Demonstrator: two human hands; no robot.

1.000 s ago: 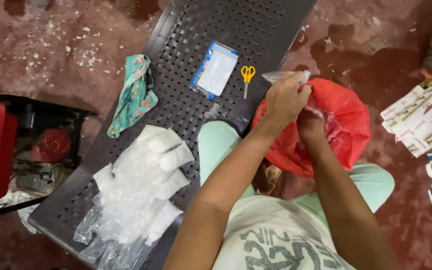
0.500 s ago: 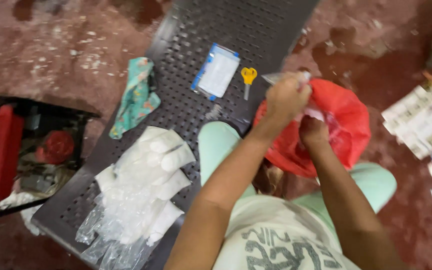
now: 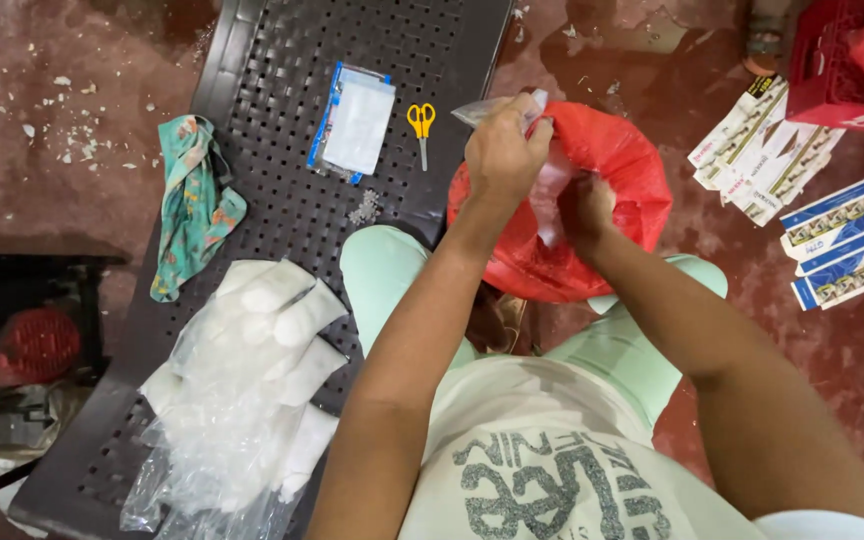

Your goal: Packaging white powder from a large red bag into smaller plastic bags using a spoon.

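A small clear bag [image 3: 512, 108] is pinched by the left hand [image 3: 504, 150] above the red bag [image 3: 612, 170], beside the bench's near edge [image 3: 252, 200], so spillage is caught. The right hand [image 3: 584, 208] is inside; its fingers cannot be told.

Red plastic bag [image 3: 612, 160] at centre, toward 1 o'clock, mouth open; left hand [image 3: 502, 150] pinches small clear pouch [image 3: 497, 108] at its upper rim, right hand [image 3: 584, 205] inside mouth. Flat clear packet [image 3: 352, 122] with blue edges and white contents at 11 o'clock on dark perforated bench [image 3: 272, 60]. Heap of clear bags holding white filled pouches [image 3: 252, 370] at 8 o'clock. Fanned white cartons [image 3: 762, 150] at 2 o'clock; blue-and-white flat boxes [image 3: 842, 245] at 3 o'clock, on floor.
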